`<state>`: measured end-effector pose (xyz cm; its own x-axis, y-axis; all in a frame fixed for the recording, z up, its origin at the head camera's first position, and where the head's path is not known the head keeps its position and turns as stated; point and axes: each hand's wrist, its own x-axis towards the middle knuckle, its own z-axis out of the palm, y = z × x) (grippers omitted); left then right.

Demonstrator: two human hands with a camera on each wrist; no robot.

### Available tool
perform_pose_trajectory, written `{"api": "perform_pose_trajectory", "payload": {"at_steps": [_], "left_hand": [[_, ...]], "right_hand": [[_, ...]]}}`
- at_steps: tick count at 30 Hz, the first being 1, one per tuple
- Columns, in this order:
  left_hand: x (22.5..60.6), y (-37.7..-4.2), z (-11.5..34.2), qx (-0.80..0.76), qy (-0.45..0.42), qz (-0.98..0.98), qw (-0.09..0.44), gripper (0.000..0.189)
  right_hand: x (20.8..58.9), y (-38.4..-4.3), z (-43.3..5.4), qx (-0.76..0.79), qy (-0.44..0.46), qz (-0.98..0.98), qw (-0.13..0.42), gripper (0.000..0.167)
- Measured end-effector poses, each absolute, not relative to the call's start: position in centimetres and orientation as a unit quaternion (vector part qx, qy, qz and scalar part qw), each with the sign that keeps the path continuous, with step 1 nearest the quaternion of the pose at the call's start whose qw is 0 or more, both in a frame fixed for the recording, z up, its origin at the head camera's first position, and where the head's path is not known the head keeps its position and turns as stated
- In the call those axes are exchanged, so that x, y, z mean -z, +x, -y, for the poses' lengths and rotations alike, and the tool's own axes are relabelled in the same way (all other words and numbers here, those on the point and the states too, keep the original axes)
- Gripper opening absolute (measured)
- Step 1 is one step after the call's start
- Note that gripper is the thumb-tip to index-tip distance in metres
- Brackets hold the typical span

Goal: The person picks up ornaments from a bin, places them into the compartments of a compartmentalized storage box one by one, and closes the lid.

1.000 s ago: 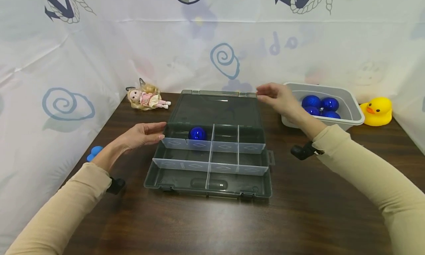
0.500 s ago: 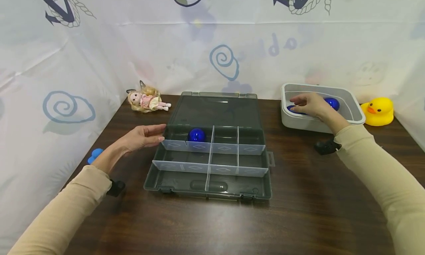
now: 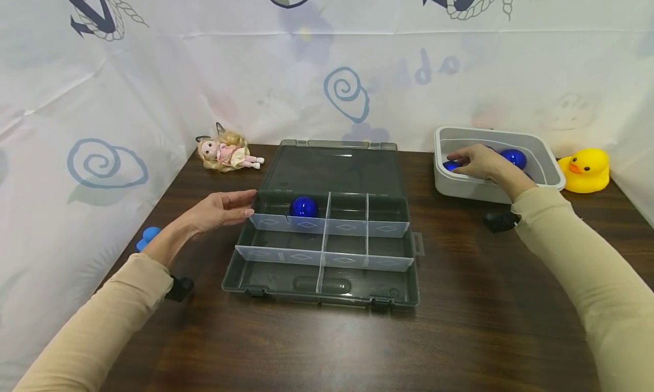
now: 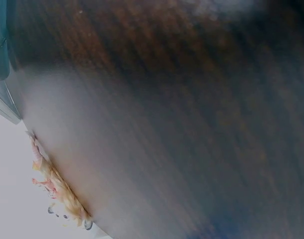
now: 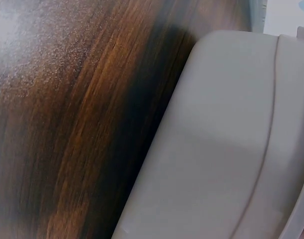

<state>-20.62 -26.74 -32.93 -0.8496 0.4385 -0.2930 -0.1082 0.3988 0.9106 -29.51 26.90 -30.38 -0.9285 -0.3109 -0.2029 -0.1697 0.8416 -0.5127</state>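
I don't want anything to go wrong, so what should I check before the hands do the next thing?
1. Box lid open: ok, leaning back.
2. Blue ball inside the box: ok, in the back-left compartment.
3. Right hand at the grey tub: ok, reaching in over the rim.
4. Right hand gripping a ball: cannot tell, the hand hides it.
5. Left hand steadying the box: cannot tell, fingertips are at its left edge.
6. Yellow duck outside the tub: ok, on its right.
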Motion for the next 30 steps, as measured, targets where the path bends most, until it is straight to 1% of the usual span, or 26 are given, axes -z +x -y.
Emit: {"api": "perform_pose_trajectory", "payload": {"at_steps": [3,6,13,18,21,24,27,30], "left_hand": [[33.0,-20.6,26.8,-0.538,0.101,-0.797,0.255,0.068],[33.1,-20.6,26.7,-0.539,0.097,-0.797,0.255,0.068],[33.1,-20.6,26.7,-0.536,0.100,-0.798,0.256,0.068],[33.1,-20.6,26.8,-0.538,0.097,-0.798,0.254,0.067],[33.1,-20.7,26.8,-0.540,0.096,-0.797,0.254,0.067],[33.1,-20.6,26.9,-0.540,0.097,-0.796,0.254,0.068],[33.1,-20.6,26.9,-0.540,0.098,-0.796,0.255,0.068],[33.1,-20.7,26.9,-0.542,0.099,-0.795,0.255,0.068]], "right_hand": [[30.5,-29.6,-27.0,0.250,-0.125,-0.950,0.141,0.043],[30.5,-29.5,-27.2,0.241,-0.125,-0.954,0.127,0.044],[29.9,-28.7,-27.5,0.273,-0.099,-0.953,0.089,0.056],[29.4,-27.9,-27.5,0.326,-0.066,-0.943,0.025,0.059],[29.4,-27.4,-27.2,0.383,-0.045,-0.922,-0.022,0.059],[29.3,-27.0,-26.7,0.437,-0.034,-0.897,-0.056,0.059],[29.3,-26.5,-25.9,0.481,-0.047,-0.874,-0.054,0.060],[29.4,-25.8,-24.8,0.516,-0.074,-0.853,-0.027,0.059]]}}
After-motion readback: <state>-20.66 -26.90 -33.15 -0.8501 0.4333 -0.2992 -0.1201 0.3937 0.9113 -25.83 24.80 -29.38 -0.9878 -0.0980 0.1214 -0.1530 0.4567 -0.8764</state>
